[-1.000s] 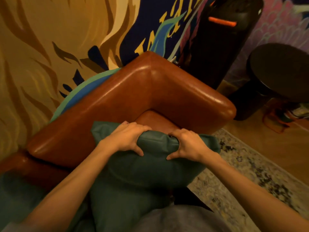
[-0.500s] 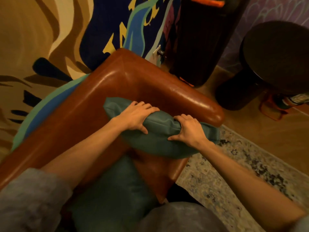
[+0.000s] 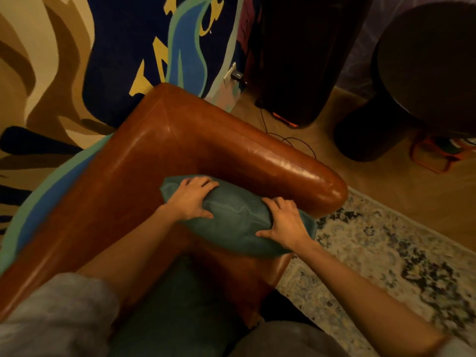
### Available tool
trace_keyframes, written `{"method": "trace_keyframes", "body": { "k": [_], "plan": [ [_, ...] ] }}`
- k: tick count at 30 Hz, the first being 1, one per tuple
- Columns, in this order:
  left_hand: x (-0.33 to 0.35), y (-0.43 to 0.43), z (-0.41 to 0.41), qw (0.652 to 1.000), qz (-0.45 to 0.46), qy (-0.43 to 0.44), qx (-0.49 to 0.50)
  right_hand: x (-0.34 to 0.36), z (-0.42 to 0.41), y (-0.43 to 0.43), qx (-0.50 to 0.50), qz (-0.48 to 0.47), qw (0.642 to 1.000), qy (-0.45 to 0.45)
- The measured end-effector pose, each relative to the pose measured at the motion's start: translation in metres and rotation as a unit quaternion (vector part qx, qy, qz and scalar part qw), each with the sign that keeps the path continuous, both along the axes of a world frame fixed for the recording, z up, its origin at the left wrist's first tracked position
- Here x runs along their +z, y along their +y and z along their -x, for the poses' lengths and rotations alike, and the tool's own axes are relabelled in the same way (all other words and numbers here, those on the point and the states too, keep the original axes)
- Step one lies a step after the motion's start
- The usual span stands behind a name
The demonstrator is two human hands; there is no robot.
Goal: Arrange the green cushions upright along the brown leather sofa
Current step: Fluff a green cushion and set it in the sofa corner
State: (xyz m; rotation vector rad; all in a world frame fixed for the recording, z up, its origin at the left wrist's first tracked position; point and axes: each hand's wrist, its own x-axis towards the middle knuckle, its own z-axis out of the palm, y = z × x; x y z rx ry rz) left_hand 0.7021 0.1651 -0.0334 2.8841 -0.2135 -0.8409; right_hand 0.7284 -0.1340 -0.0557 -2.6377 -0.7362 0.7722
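Both hands grip the plump green fabric cushion (image 3: pixel 239 222) along its top edge: left hand (image 3: pixel 192 198) near one end, right hand (image 3: pixel 286 222) near the other. It stands in the corner of the brown leather sofa (image 3: pixel 164 155), against the armrest.

Head camera looks steeply down, close over the sofa (image 3: pixel 180 140) corner.

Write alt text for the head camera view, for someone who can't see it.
Two bare hands, left hand and right hand, grip the top edge of a green cushion set in the corner of a brown leather sofa. A second green cushion lies lower on the seat, and a patterned rug covers the floor at right.
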Motion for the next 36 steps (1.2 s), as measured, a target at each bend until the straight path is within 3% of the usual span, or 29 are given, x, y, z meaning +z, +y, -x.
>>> {"method": "trace_keyframes", "body": {
  "k": [3, 6, 8, 10, 11, 12, 17, 20, 24, 29, 36],
  "plan": [
    [0.006, 0.035, 0.009, 0.992, -0.007, -0.064, 0.106, -0.002, -0.010, -0.035, -0.019, 0.017, 1.000, -0.001],
    [0.005, 0.059, 0.026, 0.951, 0.042, -0.114, 0.285, -0.003, -0.014, -0.071, -0.091, 0.005, 0.994, 0.060],
    [0.000, 0.059, 0.034, 0.880, 0.126, -0.087, 0.450, -0.002, -0.011, -0.083, -0.182, -0.051, 0.970, 0.154],
    [-0.008, 0.051, 0.037, 0.764, 0.246, -0.023, 0.596, -0.002, -0.006, -0.086, -0.283, -0.135, 0.915, 0.255],
    [-0.011, 0.048, 0.038, 0.717, 0.286, -0.002, 0.636, -0.003, -0.006, -0.086, -0.313, -0.169, 0.895, 0.269],
    [-0.012, 0.047, 0.037, 0.699, 0.302, 0.003, 0.648, -0.005, -0.006, -0.086, -0.325, -0.178, 0.891, 0.262],
    [-0.007, 0.052, 0.016, 0.750, 0.277, -0.041, 0.599, -0.002, -0.020, -0.087, -0.378, -0.192, 0.861, 0.281],
    [-0.010, 0.051, -0.014, 0.758, 0.268, -0.051, 0.593, 0.000, -0.035, -0.090, -0.421, -0.198, 0.834, 0.295],
    [-0.015, 0.048, -0.038, 0.776, 0.225, -0.033, 0.588, -0.002, -0.042, -0.086, -0.441, -0.176, 0.824, 0.309],
    [-0.006, 0.049, -0.038, 0.797, 0.208, -0.015, 0.567, -0.004, -0.031, -0.094, -0.426, -0.147, 0.824, 0.344],
    [-0.016, 0.031, -0.034, 0.765, 0.313, 0.051, 0.561, -0.006, -0.018, -0.097, -0.433, -0.033, 0.868, 0.241]
  ]
}}
